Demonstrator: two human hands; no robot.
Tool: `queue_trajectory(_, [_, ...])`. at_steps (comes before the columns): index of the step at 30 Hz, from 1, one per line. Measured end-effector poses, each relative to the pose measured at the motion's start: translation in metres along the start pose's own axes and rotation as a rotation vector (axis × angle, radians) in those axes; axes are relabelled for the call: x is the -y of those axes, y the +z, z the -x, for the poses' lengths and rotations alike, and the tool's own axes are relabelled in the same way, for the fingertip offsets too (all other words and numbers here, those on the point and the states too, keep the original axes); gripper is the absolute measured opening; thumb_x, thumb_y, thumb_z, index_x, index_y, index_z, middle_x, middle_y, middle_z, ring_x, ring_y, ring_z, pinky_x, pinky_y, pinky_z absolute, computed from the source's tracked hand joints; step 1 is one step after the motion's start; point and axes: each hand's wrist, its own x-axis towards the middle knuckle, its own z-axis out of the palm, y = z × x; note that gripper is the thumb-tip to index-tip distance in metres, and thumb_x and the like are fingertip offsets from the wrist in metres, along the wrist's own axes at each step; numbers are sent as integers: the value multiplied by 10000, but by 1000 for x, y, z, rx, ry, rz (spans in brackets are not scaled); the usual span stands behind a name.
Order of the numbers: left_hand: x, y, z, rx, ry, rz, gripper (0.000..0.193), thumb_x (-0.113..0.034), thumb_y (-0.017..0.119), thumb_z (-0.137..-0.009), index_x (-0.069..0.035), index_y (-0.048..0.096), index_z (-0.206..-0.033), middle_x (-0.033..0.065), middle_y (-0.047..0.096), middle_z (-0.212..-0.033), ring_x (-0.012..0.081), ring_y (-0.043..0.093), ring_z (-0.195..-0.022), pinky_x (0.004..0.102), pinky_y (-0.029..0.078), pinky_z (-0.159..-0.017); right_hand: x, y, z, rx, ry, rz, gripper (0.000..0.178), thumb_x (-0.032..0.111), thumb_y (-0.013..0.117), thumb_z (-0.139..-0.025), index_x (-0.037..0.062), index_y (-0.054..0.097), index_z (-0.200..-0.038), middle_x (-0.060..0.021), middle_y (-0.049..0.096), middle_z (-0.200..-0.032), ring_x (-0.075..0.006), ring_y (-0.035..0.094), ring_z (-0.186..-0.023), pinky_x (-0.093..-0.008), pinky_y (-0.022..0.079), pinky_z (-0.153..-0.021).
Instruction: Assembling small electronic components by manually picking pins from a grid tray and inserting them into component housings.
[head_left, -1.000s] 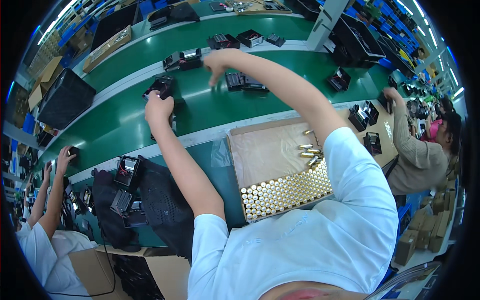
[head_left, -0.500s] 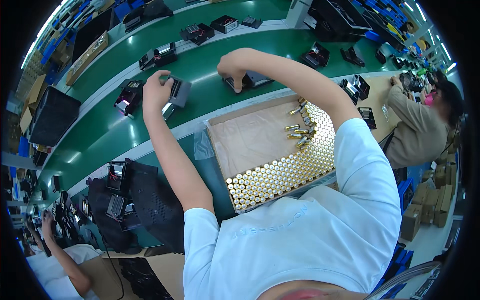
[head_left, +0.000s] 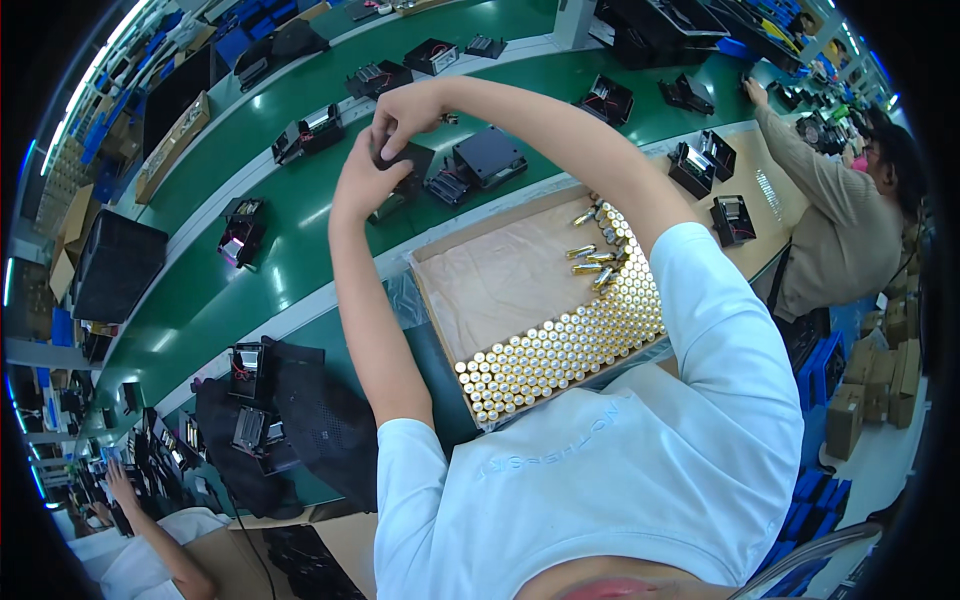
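A: Where're the hands, L to R?

B: The person's L hand (head_left: 362,185) comes 1st, at the L side of a dark case (head_left: 421,158), thumb laid over it. Then the R hand (head_left: 412,108), in from the far side, fingers bent down toward the case's far L edge. Both sets of fingers nearly meet there.

A: Gripping?

B: Can't tell for either; fingertips overlap, tho the L thumb seems to touch.

A: Which is nearer, & how does the case lie?

B: L hand, prob., b/c it covers the case's L part. Case is just R of the L palm, nearer the body than the R knuckles. Long axis: can't tell, too much covered. Just R of it, apart from both hands: a black battery holder (head_left: 447,185), then a flat-topped black box (head_left: 490,158).

A: Surface?

B: Glossy green worktop (head_left: 200,300). At L, an open black unit (head_left: 238,245) w/ pinkish glow; farther R, on the near side, a cardboard tray (head_left: 500,275) of batteries (head_left: 540,360), most packed on end, a few lying loose.

A: Room?

B: Far L, a co-worker's forearm (head_left: 155,535); far R, a co-worker in a tan top (head_left: 830,225), then stacked cartons (head_left: 875,390).
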Motion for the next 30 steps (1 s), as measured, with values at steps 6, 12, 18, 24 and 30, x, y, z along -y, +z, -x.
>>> queue_trajectory(6, [-15, -5, -2, -125, -376, 148, 374, -208, 735, -747, 16, 649, -1034, 135, 691, -891, 249, 655, -781, 349, 526, -730, -8, 4, -31, -673, 135, -575, 213, 171, 624, -881, -19, 691, -947, -21, 605, -679, -101, 358, -389, -250, 288, -365])
queue_trajectory(12, [8, -8, -6, -292, -494, 234, 256, -200, 727, -770, 20, 660, -883, 99, 675, -745, 219, 653, -707, 336, 523, -658, 24, 30, -70, -1116, 9, -900, 222, 163, 588, -889, -22, 696, -945, -36, 638, -723, -105, 384, -392, -248, 304, -367])
queue_trajectory(18, [6, -20, -2, -296, -460, 163, 297, -105, 666, -832, 48, 572, -1068, 157, 655, -915, 261, 666, -771, 369, 545, -710, 24, 49, -99, -1240, -80, -774, 239, 170, 576, -888, -23, 706, -941, -49, 651, -728, -107, 439, -461, -252, 352, -434])
queue_trajectory(24, [42, -19, -2, -286, -555, 1043, 459, 35, 546, -877, 47, 380, -1305, 259, 542, -1151, 362, 644, -944, 494, 543, -833, 39, 59, -110, -1211, -131, -545, 251, 189, 583, -870, -23, 711, -909, -50, 648, -692, -127, 516, -550, -264, 418, -532])
queue_trajectory(30, [58, -24, -5, -262, -528, 1277, 544, 89, 478, -878, 25, 290, -1385, 296, 468, -1244, 403, 603, -1039, 544, 526, -877, 50, 67, -121, -988, -107, -436, 249, 204, 597, -852, -11, 718, -887, -49, 658, -681, -149, 549, -583, -273, 453, -578])
